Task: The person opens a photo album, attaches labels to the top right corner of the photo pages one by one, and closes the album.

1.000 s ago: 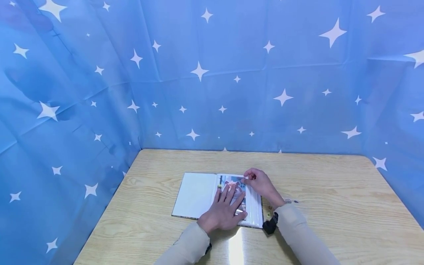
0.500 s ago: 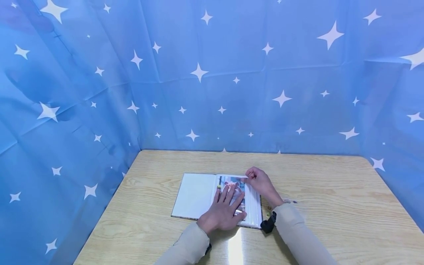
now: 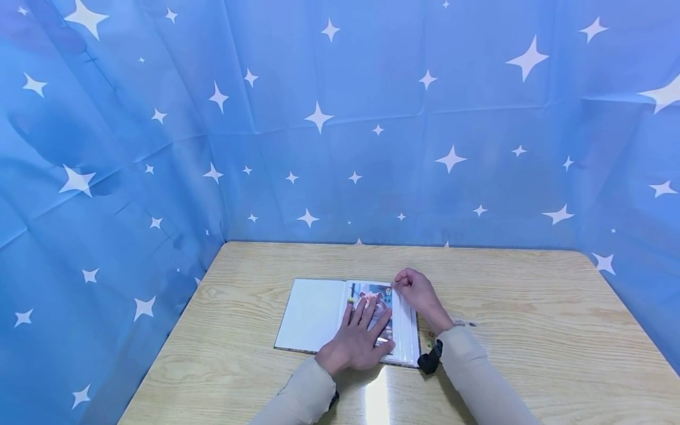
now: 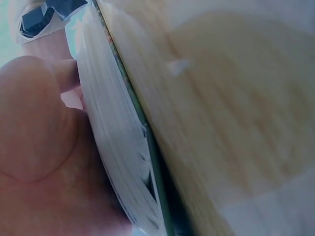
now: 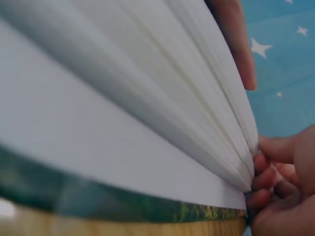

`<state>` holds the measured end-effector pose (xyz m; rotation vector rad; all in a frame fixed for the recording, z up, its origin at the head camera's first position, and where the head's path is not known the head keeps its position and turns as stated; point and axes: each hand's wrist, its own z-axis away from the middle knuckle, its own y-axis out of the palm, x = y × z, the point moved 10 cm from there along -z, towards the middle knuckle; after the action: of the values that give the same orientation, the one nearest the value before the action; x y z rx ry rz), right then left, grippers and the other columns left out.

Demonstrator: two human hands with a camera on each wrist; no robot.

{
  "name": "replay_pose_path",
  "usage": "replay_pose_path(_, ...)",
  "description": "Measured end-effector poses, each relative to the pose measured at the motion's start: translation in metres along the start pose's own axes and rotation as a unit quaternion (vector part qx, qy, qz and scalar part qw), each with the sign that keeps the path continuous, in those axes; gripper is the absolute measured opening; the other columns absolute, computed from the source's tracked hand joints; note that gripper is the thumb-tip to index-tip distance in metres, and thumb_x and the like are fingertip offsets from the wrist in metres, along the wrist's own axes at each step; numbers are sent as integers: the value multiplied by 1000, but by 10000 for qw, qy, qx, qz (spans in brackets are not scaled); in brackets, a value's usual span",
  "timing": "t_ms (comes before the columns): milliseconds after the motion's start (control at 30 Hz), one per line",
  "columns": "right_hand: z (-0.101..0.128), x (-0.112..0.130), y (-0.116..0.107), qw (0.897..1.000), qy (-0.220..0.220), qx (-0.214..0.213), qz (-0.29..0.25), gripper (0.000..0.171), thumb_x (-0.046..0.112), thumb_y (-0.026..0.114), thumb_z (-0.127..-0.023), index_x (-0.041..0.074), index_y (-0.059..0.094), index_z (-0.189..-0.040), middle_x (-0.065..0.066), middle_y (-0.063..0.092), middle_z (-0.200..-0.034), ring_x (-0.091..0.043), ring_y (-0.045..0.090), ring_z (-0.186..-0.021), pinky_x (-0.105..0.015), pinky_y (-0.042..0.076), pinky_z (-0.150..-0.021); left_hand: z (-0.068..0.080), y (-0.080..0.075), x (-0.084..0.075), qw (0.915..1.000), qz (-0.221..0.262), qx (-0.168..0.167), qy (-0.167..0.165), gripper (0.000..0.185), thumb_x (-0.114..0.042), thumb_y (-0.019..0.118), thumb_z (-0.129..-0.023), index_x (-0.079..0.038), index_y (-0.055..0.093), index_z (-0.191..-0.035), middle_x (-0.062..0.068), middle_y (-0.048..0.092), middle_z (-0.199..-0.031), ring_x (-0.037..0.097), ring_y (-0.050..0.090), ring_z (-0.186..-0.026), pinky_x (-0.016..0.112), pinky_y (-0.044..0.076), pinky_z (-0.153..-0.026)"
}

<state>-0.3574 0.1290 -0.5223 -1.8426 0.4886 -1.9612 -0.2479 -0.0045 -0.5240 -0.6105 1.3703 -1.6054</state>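
An open photo album (image 3: 313, 313) lies on the wooden table (image 3: 531, 330), its white inner cover on the left and a photo page (image 3: 374, 292) on the right. My left hand (image 3: 360, 336) lies flat on the photo page with fingers spread. My right hand (image 3: 417, 292) pinches the far right corner of the page stack (image 5: 162, 113), fingertips (image 5: 261, 172) curled at the page edges. The left wrist view shows the palm (image 4: 39, 147) against the album's page edges (image 4: 118, 147).
Blue star-patterned cloth (image 3: 372, 118) walls in the table on the back and both sides. A black wrist strap (image 3: 431, 359) sits by the album's near right corner. Bare wood extends right of the album.
The right hand's pinch at the album's top right corner has shifted slightly, and the corner sheet lies lower. The left hand stays flat on the page.
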Motion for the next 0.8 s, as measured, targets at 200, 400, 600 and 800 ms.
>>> replay_pose_path(200, 3, 1, -3, 9998, -165, -79, 100, 6, 9, 58, -98, 4, 62, -97, -5, 58, -81, -18, 50, -71, -27, 41, -62, 2, -3, -3, 10000, -24, 2, 34, 66, -59, 24, -103, -30, 9, -160, 5, -5, -167, 26, -8, -153, 52, 3, -123)
replay_pose_path(400, 6, 2, -5, 9995, -293, -11, 132, 7, 8, 56, -98, 5, 62, -99, -5, 59, -84, -18, 51, -73, -27, 42, -65, -2, 1, -2, 9999, 131, -36, 36, 66, -60, 25, -103, -32, 7, -160, 3, -10, -167, 25, -12, -152, 51, -1, -123)
replay_pose_path(600, 13, 7, -8, 9982, -531, 192, 225, 10, 7, 56, -98, 6, 64, -103, -7, 62, -91, -18, 55, -81, -29, 45, -71, -1, -2, -2, 9999, 100, -112, 43, 66, -59, 27, -103, -30, 11, -160, 4, -6, -167, 26, -9, -153, 52, 1, -123)
replay_pose_path(800, 25, 14, -10, 9936, -874, 362, 612, 16, 7, 56, -99, 4, 65, -112, -8, 64, -99, -20, 58, -88, -32, 49, -76, 4, -7, -3, 9999, 80, -135, 8, 66, -58, 27, -103, -27, 16, -160, 7, 1, -167, 27, -3, -153, 52, 6, -123)
